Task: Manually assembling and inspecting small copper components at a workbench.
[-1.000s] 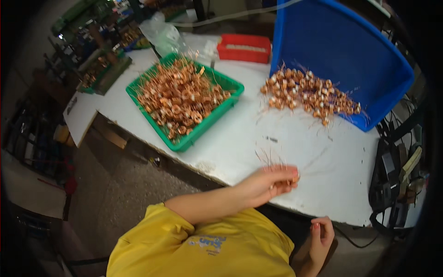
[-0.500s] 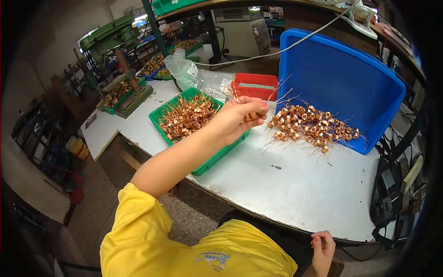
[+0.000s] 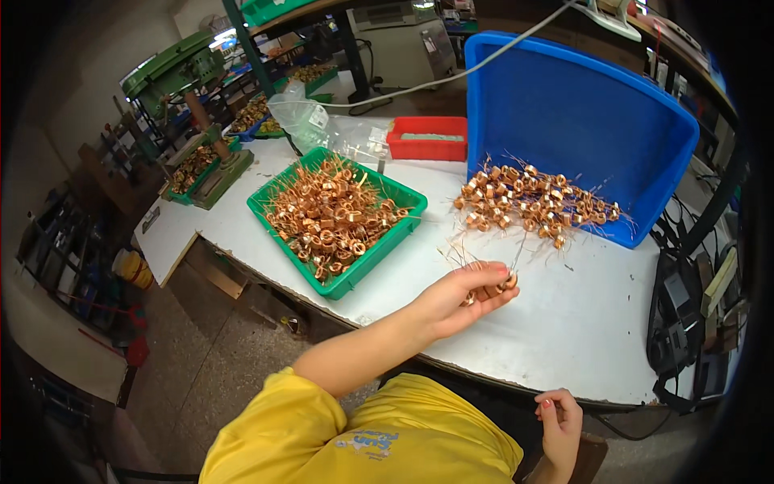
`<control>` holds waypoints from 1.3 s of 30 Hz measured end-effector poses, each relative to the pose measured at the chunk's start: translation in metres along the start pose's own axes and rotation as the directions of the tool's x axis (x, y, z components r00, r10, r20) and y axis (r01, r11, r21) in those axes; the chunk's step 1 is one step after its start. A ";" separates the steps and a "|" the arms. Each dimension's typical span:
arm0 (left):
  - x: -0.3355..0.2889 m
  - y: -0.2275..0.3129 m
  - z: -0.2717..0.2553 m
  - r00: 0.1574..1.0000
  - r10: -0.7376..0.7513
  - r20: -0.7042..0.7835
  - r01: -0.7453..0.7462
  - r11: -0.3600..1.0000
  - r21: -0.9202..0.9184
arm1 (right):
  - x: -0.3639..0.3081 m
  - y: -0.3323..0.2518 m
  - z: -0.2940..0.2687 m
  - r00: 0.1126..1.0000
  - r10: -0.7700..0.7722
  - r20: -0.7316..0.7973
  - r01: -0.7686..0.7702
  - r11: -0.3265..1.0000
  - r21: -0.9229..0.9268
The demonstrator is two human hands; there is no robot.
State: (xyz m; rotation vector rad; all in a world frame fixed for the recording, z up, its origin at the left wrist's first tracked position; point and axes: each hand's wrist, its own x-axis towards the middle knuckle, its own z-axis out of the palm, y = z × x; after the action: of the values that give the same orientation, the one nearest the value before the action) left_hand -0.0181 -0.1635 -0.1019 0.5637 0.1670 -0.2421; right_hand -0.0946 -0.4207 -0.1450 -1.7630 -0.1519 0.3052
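Observation:
My left hand (image 3: 472,298) is over the white table in front of me, thumb and fingers closed on a few small copper coils (image 3: 508,282). Thin wire leads stick out above the fingers. My right hand (image 3: 560,419) rests by the table's front edge at the lower right. Its fingers are curled in, and whatever they might hold is hidden. To the left stands a green tray (image 3: 355,284) heaped with copper coils (image 3: 330,210) that have long wire ends. A loose pile of similar coils (image 3: 532,202) lies at the mouth of a tipped blue bin (image 3: 580,113).
Behind the green tray are a red box (image 3: 427,153) and a clear plastic bag (image 3: 343,133). A green drill press (image 3: 181,73) stands at the far left. A pale cable (image 3: 451,78) crosses above the table. A black device (image 3: 677,315) hangs at the right edge.
My left hand has come down and toward me, from near the red box to the front of the table, with coils in it. My right hand stays low at the right.

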 end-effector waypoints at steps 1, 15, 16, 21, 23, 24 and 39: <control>0.005 -0.006 0.000 0.999 0.004 -0.035 -0.005 0.999 -0.039 | -0.002 0.000 0.001 1.000 -0.016 0.000 0.016 1.000 -0.017; 0.005 0.026 0.003 0.981 0.172 -0.084 -0.158 0.976 0.153 | 0.008 0.017 -0.001 0.992 -0.040 0.122 0.049 0.996 -0.073; 0.002 0.036 0.010 0.973 0.216 -0.083 -0.196 0.959 0.204 | 0.008 0.015 0.000 0.991 -0.045 0.124 0.056 0.995 -0.080; -0.043 0.184 0.000 0.783 0.608 0.132 -0.618 0.734 0.282 | 0.000 0.024 -0.009 0.998 -0.033 0.047 0.037 0.994 -0.103; -0.056 0.210 0.018 0.495 0.856 0.146 -0.758 0.343 0.555 | 0.003 0.019 -0.008 0.997 0.000 0.083 0.009 0.994 -0.110; -0.072 0.244 0.005 0.393 0.880 0.267 -0.736 0.127 0.665 | 0.004 0.015 -0.008 0.993 0.003 0.117 0.010 0.994 -0.109; 0.018 0.121 0.018 0.579 0.486 0.654 -0.437 -0.493 0.753 | 0.007 0.005 0.000 0.988 0.006 0.154 0.024 0.981 -0.192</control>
State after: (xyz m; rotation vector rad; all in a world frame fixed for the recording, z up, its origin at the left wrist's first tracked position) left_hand 0.0335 -0.0773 -0.0294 2.2899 -0.4108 0.8377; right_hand -0.0886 -0.4196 -0.1508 -1.9305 -0.3095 0.4318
